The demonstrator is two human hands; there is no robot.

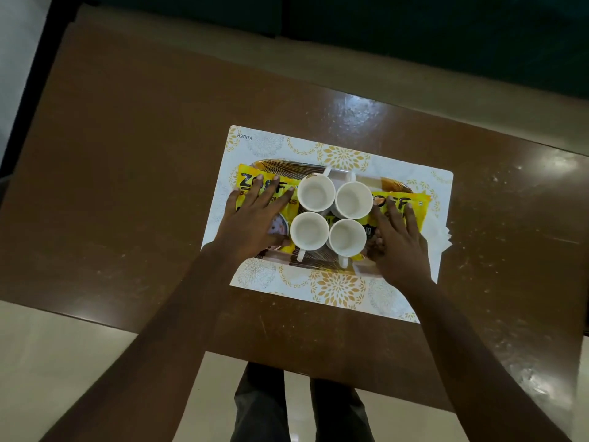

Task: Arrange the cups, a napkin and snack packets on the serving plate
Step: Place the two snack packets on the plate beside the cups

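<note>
Two yellow snack packets lie on the serving plate [280,164]: the left packet [243,186] and right packet [420,202] flank the four white cups [315,193]. I'd smooth them flat and ease them inward gently, so no cup tips. The left hand [255,218] and right hand [395,237] each press a packet, fingers [274,193] straight and spread, gripping nothing. A white napkin [444,236] peeks out right of the cups.

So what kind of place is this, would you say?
Probably a home or office dining area, though little of the room shows: a polished wooden table, a patterned placemat under a serving plate of white cups, and a pale floor.
</note>
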